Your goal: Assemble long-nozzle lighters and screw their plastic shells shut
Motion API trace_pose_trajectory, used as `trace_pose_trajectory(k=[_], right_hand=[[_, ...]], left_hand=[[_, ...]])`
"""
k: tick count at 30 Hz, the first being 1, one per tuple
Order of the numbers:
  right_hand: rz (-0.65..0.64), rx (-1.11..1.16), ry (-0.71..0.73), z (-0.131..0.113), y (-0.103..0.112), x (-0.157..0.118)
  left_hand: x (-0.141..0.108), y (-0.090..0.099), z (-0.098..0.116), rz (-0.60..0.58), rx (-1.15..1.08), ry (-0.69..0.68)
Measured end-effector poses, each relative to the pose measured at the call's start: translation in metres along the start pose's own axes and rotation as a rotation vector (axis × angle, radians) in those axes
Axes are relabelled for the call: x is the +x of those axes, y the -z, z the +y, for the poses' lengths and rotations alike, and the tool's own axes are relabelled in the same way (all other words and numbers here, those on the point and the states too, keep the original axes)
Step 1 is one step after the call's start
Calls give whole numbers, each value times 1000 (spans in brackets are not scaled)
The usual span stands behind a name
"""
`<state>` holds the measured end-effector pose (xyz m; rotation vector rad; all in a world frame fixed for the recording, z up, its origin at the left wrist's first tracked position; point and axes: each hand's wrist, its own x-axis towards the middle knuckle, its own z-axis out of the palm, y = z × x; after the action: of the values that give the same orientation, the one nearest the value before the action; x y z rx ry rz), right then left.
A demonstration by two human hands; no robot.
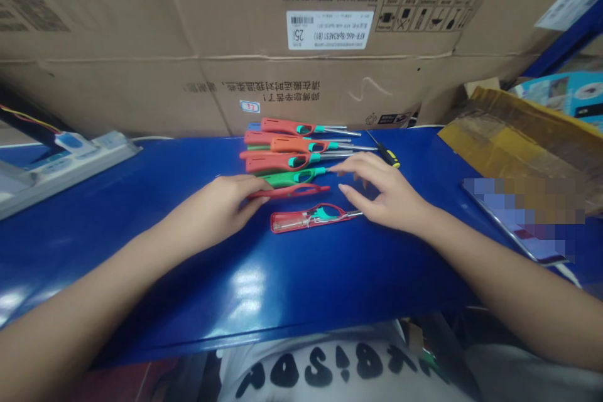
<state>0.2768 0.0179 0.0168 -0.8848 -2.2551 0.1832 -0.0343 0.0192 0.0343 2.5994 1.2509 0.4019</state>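
Observation:
My left hand (pixel 232 196) pinches the left end of a red lighter casing half (pixel 294 191) between thumb and fingers. My right hand (pixel 387 193) has its fingers spread, just off the casing's right end and close to the tip of a green gas lighter (pixel 285 178). Below them lies an opened lighter (pixel 325 214), its red half-shell showing inner parts, a teal trigger and a metal tube. Several red and orange lighters (pixel 277 162) are piled behind, metal tubes pointing right. A black and yellow screwdriver (pixel 389 155) rests beyond my right hand.
A large cardboard box (pixel 226 25) stands along the back of the blue table (pixel 198 289). On the left is a white power strip (pixel 89 163) with a plug. To the right are a tape-covered carton (pixel 522 144) and a phone or tablet (pixel 513 226), partly blurred out.

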Motion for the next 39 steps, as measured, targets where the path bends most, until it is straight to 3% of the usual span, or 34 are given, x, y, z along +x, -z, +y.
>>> trace_pose_trajectory(k=[2,4,8,11,17,21,39], right_hand=[[-4,-44,50,-1,3,1],[-87,-69,105,-2,4,1],[-179,-66,123,-2,3,-2],[-214,-26,88,-2,1,-2],[-360,-30,-62,-5,2,0],[-412,-55,-40,-5,2,0],[-436,-57,-18,-1,-8,-5]], left_hand=[[1,0,8,47,-117,36],[1,-3,17,63,-294,76],[0,-13,28,-56,-703,149],[1,-18,27,-53,-798,185],[0,-18,24,76,-329,-78],[-1,-20,25,71,-207,-180],[-4,-27,24,12,-89,-167]])
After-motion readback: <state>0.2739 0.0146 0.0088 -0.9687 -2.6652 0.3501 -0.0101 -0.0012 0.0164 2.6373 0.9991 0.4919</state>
